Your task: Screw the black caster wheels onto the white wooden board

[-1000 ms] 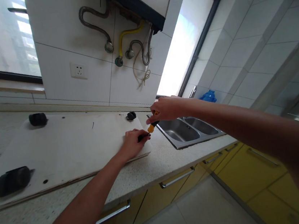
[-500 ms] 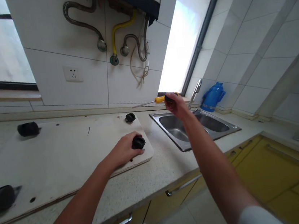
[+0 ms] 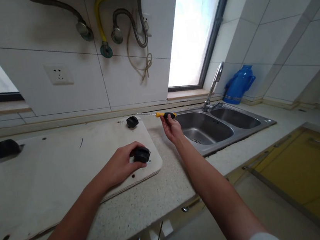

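A white board [image 3: 66, 166] lies flat on the counter with several black caster-like wheels on it. My left hand [image 3: 121, 163] is wrapped around the black wheel [image 3: 141, 154] at the board's near right corner. Behind it, a second black wheel [image 3: 132, 121] sits near the far right corner. My right hand [image 3: 172, 128] grips a screwdriver [image 3: 165, 115] with a yellow and black handle. The screwdriver is held in the air, its thin shank pointing left, and the tip appears near the second wheel; whether they touch, I cannot tell.
To the right, a double steel sink [image 3: 207, 127] with a tall tap [image 3: 215, 84] is set into the counter [image 3: 168, 189]. A blue thermos jug [image 3: 239, 85] stands in the corner. Pipes and a wall socket [image 3: 58, 74] are above. Another black wheel [image 3: 3, 149] is at the board's left.
My right hand has come down and left with the screwdriver, closer to the board. My left hand stays on the wheel. The view has shifted down and turned slightly.
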`<action>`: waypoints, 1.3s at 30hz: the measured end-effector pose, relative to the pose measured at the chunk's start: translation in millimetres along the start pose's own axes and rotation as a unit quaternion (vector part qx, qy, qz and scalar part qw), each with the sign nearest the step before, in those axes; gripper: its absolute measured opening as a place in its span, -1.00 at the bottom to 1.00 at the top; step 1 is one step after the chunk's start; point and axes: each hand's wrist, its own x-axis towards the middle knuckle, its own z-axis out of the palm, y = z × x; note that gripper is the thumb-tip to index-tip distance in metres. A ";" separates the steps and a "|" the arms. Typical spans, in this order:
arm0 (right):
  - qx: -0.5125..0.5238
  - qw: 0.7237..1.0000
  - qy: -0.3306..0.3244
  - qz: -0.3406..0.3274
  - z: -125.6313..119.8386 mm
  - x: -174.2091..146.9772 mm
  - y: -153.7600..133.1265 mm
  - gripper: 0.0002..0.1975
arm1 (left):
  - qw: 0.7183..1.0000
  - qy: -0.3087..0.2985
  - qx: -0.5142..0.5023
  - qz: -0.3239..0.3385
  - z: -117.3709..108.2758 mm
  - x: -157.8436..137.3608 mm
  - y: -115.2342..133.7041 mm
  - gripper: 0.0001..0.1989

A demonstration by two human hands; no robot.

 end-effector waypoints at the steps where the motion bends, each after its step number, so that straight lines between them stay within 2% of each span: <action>1: 0.007 1.000 -0.003 0.010 -0.8 -0.3 0.0 -0.84 | 1.000 -0.001 0.000 0.001 0.0 -0.2 0.2 -0.66; 7: -0.020 0.997 -0.005 0.073 -7.9 -2.7 10.7 -0.79 | 1.000 0.000 0.008 0.011 -0.6 -2.0 2.2 -0.67; 11: -0.061 0.995 0.008 0.080 -10.2 -0.1 21.4 -0.87 | 1.000 -0.013 0.006 0.010 -1.7 -2.9 5.1 -0.67; 14: -0.086 0.994 -0.001 0.075 -10.5 -1.0 28.8 -0.81 | 1.000 -0.021 0.000 0.006 -2.2 -3.2 6.7 -0.67; 19: -0.118 0.993 -0.014 0.010 -11.6 -9.4 37.8 -0.49 | 1.000 -0.018 -0.007 -0.003 -1.7 -3.3 7.7 -0.66; 23: -0.176 0.982 0.003 -0.068 -13.1 -10.4 37.4 -0.43 | 1.000 -0.016 -0.010 -0.001 -1.5 -2.9 7.3 -0.66; 27: -0.209 0.966 0.046 -0.147 -14.9 -6.3 31.8 -0.28 | 1.000 -0.011 -0.012 0.004 -1.1 -2.4 7.1 -0.67; 30: -0.196 0.959 0.072 -0.193 -14.0 -5.5 30.5 -0.36 | 1.000 -0.009 -0.014 0.003 -1.0 -2.8 7.2 -0.67; 33: -0.173 0.959 0.069 -0.212 -11.3 -6.7 31.4 -0.42 | 1.000 -0.010 -0.018 0.003 -0.9 -3.2 7.0 -0.66; 36: -0.149 0.965 0.053 -0.208 -9.4 -7.1 30.1 -0.39 | 1.000 -0.010 -0.016 0.004 -0.5 -2.7 5.9 -0.65; 39: -0.120 0.974 0.044 -0.184 -7.9 -5.7 24.9 -0.46 | 1.000 -0.009 -0.013 0.003 -0.1 -2.3 4.7 -0.65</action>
